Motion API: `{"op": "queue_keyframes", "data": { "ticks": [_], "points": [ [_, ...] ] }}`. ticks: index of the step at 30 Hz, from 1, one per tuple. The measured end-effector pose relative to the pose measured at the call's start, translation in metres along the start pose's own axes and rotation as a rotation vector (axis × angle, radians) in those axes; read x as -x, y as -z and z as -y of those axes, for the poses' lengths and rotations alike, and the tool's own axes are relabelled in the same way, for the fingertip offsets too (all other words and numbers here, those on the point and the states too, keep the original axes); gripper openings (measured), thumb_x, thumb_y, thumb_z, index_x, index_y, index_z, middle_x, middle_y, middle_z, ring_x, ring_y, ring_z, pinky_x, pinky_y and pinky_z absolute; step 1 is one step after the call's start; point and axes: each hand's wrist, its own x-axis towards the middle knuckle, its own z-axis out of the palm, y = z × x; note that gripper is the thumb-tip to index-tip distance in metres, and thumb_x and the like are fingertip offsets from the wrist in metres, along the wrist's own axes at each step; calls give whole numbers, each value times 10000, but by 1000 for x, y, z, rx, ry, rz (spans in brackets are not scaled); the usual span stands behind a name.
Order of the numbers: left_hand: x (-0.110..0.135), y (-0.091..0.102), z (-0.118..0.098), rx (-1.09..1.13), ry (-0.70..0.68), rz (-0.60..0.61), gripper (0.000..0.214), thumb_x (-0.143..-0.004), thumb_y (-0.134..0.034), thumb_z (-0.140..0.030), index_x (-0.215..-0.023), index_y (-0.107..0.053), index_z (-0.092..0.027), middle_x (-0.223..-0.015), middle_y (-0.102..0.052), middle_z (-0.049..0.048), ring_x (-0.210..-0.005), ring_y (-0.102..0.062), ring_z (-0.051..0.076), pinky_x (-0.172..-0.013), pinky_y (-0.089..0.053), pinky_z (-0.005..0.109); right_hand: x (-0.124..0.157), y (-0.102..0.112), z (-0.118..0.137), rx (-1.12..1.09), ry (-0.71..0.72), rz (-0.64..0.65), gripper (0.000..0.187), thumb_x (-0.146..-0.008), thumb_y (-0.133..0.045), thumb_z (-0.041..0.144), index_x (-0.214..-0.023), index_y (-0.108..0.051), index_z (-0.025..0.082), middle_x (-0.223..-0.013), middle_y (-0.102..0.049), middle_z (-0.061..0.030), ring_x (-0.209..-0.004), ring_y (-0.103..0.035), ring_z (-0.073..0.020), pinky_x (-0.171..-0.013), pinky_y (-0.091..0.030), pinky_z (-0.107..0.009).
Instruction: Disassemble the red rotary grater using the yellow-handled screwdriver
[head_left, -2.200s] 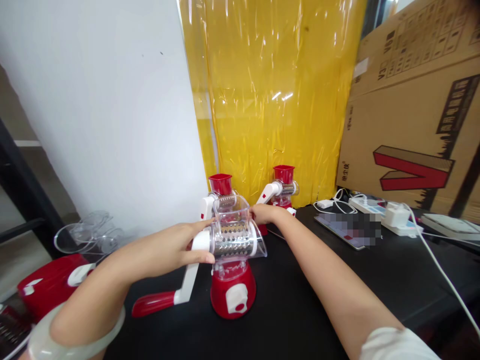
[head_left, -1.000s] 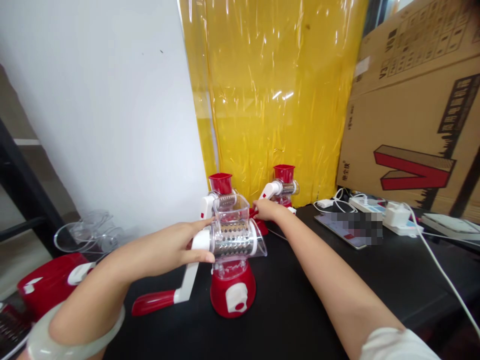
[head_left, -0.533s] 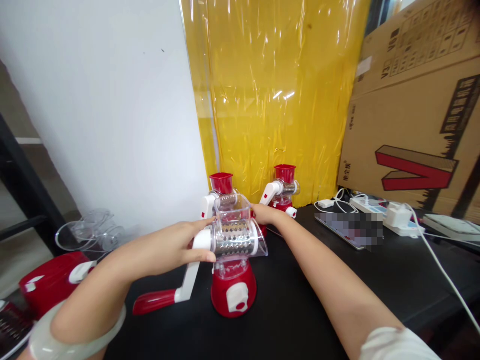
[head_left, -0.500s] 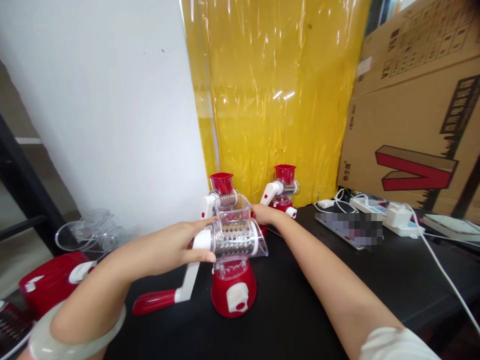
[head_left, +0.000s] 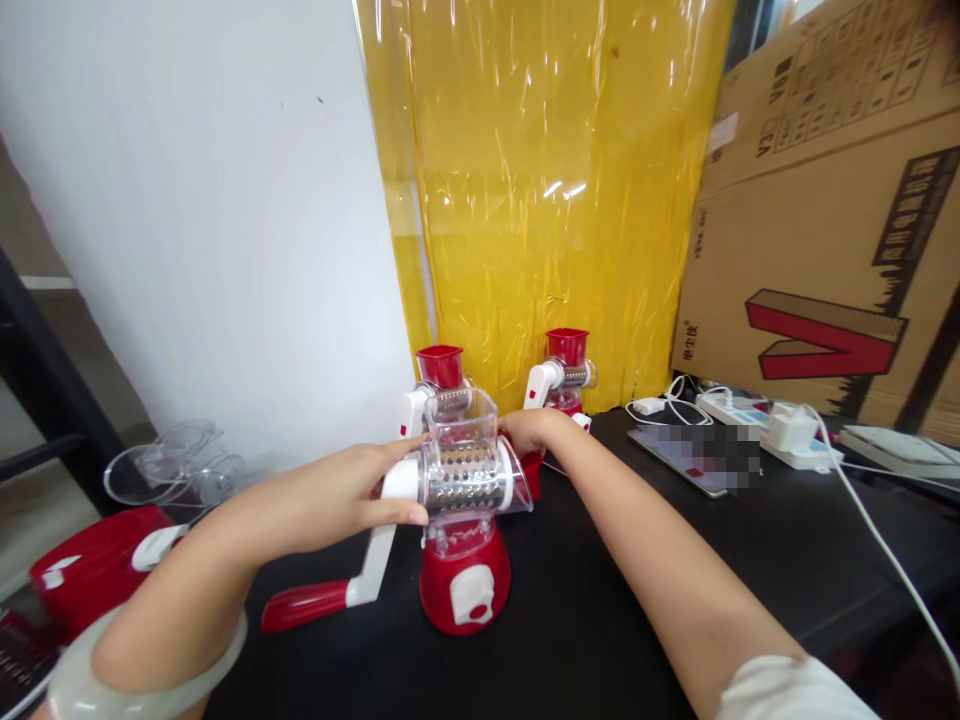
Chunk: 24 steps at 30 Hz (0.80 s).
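A red-based rotary grater with a clear hopper and a steel drum stands on the black table. Its white and red crank hangs down to the left. My left hand grips the white hub at the drum's left end, thumb below and fingers above. My right hand reaches behind the clear housing on its right side; its fingers are mostly hidden by the housing. A pale bangle circles my left wrist.
Two more red graters stand behind, against a yellow plastic sheet. Clear parts and red bases lie at the left. A large cardboard box, a power strip with cables and a phone sit at the right.
My right hand reached briefly toward the rear graters, then came back against the clear housing. My left hand and the grater have stayed put.
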Motion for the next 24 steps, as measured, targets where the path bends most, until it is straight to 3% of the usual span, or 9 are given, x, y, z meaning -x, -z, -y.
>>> {"op": "queue_keyframes", "data": {
  "ticks": [2,4,9,13,19,24],
  "points": [
    [1,-1,2,-9,4,-2,789,-886,-616,-601,-1557,-400,-248,-1393,-658,81,-1159,-674,288,-988,-519,360,9,14,0,33,-15,16,510,-652,-889,196,-1140,-751,244,-904,-770,-26,-777,-727,-227,-744,-548,-332],
    [1,-1,4,-19,14,-11,815,-875,-621,-617,-1564,-390,-247,-1370,-673,84,-1149,-680,300,-978,-529,372,17,29,-1,54,-10,-40,516,-625,-874,134,-1107,-767,285,-893,-780,-5,-777,-729,-218,-743,-525,-300],
    [-1,-1,8,-36,8,-36,785,-867,-626,-627,-1536,-444,-261,-1399,-657,76,-1198,-666,328,-992,-532,385,25,50,-7,79,-35,-456,281,-938,-596,225,-1207,-676,215,-1191,-737,-96,-1099,-675,-228,-911,-478,-296],
    [-1,-1,12,-30,-10,-29,771,-878,-635,-600,-1552,-412,-297,-1484,-583,65,-1279,-616,329,-1070,-485,413,8,34,-8,77,-137,-658,305,-1013,-473,218,-1285,-595,159,-1209,-706,-144,-1150,-649,-239,-969,-478,-353],
    [-2,-2,18,-9,-14,3,797,-901,-621,-578,-1587,-329,-297,-1540,-516,71,-1323,-580,327,-1103,-455,437,-18,-3,-13,71,-247,-632,340,-978,-616,370,-1253,-615,172,-1210,-664,-87,-1004,-676,-209,-857,-584,-424],
    [-3,0,11,-9,-18,0,789,-892,-617,-599,-1573,-365,-291,-1510,-553,58,-1293,-609,304,-1085,-477,393,-26,-8,-9,120,-277,-573,362,-972,-625,360,-1284,-603,178,-1265,-643,-98,-1048,-666,-223,-876,-582,-435]
  ]
}}
